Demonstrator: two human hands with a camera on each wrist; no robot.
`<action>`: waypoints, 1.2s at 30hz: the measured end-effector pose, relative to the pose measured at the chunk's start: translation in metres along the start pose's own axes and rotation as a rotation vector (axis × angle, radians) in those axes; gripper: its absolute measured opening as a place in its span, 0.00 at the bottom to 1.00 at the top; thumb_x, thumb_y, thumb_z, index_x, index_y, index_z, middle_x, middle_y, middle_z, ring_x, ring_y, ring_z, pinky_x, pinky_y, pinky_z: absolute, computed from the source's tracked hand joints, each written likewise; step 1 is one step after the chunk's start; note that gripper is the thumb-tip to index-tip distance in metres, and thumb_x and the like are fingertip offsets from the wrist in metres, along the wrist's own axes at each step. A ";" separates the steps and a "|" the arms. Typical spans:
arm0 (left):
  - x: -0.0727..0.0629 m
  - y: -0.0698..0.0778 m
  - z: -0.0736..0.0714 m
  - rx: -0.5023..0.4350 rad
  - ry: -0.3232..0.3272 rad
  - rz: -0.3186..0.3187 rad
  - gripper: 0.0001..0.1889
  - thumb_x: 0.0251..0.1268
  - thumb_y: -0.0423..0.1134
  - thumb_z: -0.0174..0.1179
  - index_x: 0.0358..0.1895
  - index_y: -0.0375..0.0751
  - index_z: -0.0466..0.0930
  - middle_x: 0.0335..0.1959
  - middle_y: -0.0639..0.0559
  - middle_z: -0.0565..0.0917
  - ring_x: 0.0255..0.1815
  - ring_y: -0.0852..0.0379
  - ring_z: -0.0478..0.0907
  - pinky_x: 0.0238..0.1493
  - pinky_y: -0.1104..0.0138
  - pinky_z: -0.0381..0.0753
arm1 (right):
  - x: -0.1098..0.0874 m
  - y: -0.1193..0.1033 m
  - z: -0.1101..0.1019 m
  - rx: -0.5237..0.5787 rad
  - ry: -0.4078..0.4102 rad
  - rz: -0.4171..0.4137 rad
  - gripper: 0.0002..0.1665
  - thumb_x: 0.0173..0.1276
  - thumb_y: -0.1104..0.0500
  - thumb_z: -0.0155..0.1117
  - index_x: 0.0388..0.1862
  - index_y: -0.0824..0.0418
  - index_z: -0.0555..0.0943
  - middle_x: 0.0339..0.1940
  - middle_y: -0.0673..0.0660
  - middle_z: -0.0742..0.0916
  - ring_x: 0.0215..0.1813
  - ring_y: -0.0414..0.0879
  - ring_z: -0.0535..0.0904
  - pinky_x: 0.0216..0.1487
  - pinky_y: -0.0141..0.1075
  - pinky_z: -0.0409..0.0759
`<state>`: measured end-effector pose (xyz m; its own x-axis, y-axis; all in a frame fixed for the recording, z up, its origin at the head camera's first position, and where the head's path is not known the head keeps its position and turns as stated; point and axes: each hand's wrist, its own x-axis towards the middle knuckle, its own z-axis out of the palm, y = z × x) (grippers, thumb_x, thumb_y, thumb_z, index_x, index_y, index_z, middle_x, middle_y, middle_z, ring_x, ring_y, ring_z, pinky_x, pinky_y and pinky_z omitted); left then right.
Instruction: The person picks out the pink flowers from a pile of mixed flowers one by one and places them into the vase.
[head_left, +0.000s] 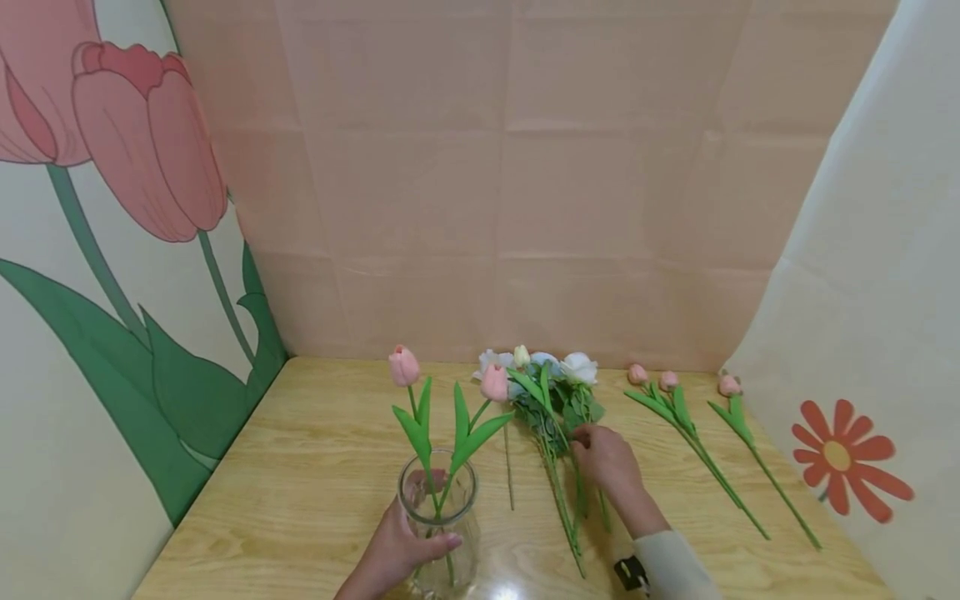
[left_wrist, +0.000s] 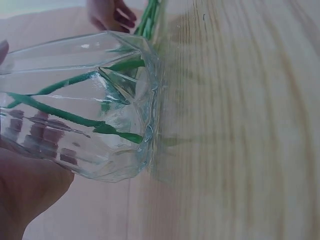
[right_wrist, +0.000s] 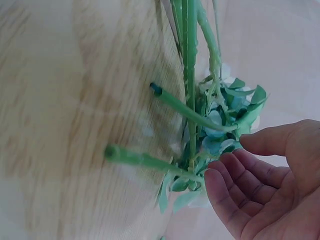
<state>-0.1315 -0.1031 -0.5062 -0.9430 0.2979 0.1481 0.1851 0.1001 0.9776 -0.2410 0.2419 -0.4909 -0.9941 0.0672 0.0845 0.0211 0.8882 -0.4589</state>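
My left hand (head_left: 397,546) grips a clear glass vase (head_left: 467,546) from its left side, thumb across the front. Two pink tulips (head_left: 403,367) stand in it, leaning apart; their green stems (left_wrist: 65,110) cross inside the glass in the left wrist view. To the right, my right hand (head_left: 609,462) reaches over a bunch of flowers, fingertips right at the stems (head_left: 558,492). In the right wrist view its fingers (right_wrist: 247,175) are loosely bent, a gap showing between thumb and fingers. White roses (head_left: 579,367), a pale yellow tulip (head_left: 521,356) and leaves make up the bunch.
Two pink tulips (head_left: 668,381) lie together at the right of the wooden table (head_left: 300,500), and another pink tulip (head_left: 729,385) lies farther right. A small black object (head_left: 630,572) sits beside my right sleeve. Cloth backdrops (head_left: 495,183) rise behind and at both sides.
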 end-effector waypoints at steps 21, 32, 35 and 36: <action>0.000 0.000 -0.001 -0.010 -0.014 -0.014 0.37 0.54 0.40 0.76 0.67 0.51 0.67 0.68 0.41 0.73 0.70 0.31 0.66 0.62 0.31 0.69 | -0.003 0.060 -0.034 -0.079 0.012 0.003 0.21 0.73 0.58 0.57 0.56 0.71 0.80 0.47 0.68 0.87 0.45 0.62 0.84 0.42 0.56 0.81; -0.001 0.004 -0.001 -0.019 -0.025 -0.016 0.39 0.55 0.42 0.76 0.69 0.48 0.66 0.70 0.37 0.71 0.71 0.28 0.64 0.60 0.31 0.70 | -0.008 0.085 -0.056 -0.096 -0.008 0.066 0.24 0.74 0.56 0.54 0.60 0.72 0.77 0.54 0.72 0.84 0.52 0.68 0.81 0.45 0.57 0.80; -0.001 0.004 -0.001 -0.021 -0.024 -0.019 0.39 0.54 0.42 0.76 0.69 0.49 0.66 0.70 0.38 0.71 0.71 0.28 0.64 0.60 0.30 0.69 | -0.010 0.091 -0.062 -0.094 -0.010 0.069 0.25 0.75 0.55 0.54 0.60 0.73 0.76 0.55 0.73 0.83 0.53 0.70 0.80 0.45 0.58 0.79; -0.001 0.004 -0.001 -0.022 -0.024 -0.020 0.39 0.54 0.41 0.76 0.69 0.49 0.66 0.70 0.39 0.71 0.71 0.28 0.64 0.60 0.30 0.69 | -0.010 0.092 -0.064 -0.095 -0.010 0.071 0.25 0.75 0.55 0.54 0.60 0.74 0.76 0.55 0.74 0.83 0.53 0.70 0.80 0.45 0.59 0.79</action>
<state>-0.1302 -0.1043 -0.5021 -0.9396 0.3187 0.1248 0.1596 0.0856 0.9835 -0.2222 0.3526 -0.4772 -0.9908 0.1271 0.0457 0.1007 0.9205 -0.3776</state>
